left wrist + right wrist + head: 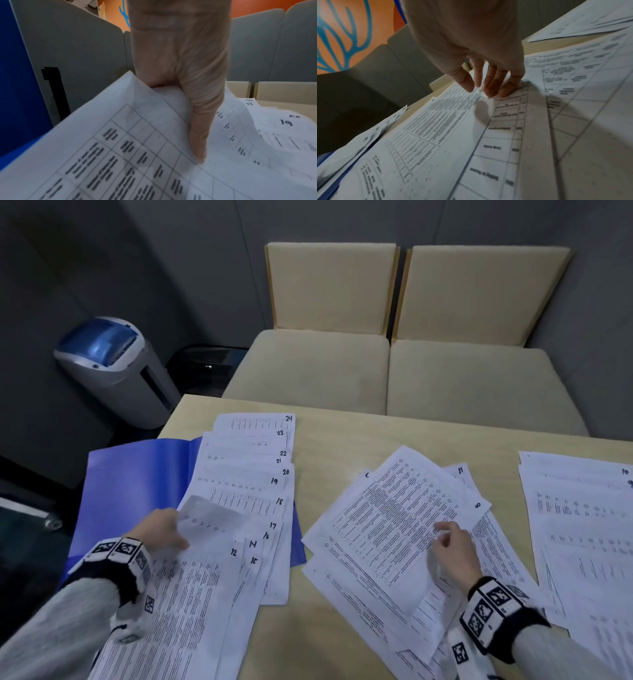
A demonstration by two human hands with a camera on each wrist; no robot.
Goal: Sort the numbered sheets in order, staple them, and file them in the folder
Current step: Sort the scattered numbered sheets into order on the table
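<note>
Two beige cushioned chairs sit side by side right behind the light wood desk. A grey bin with a blue lid stands off on the left, by a dark wall.

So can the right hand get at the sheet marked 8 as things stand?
Probably yes. The right hand rests on that loose middle pile, and the sheet marked 8 lies on top just beyond its fingers, with nothing covering it.

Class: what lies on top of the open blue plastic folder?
A fanned column of white numbered sheets, marked 12 to 24, covers the open blue plastic folder's right half. Anything beneath them is hidden.
</note>
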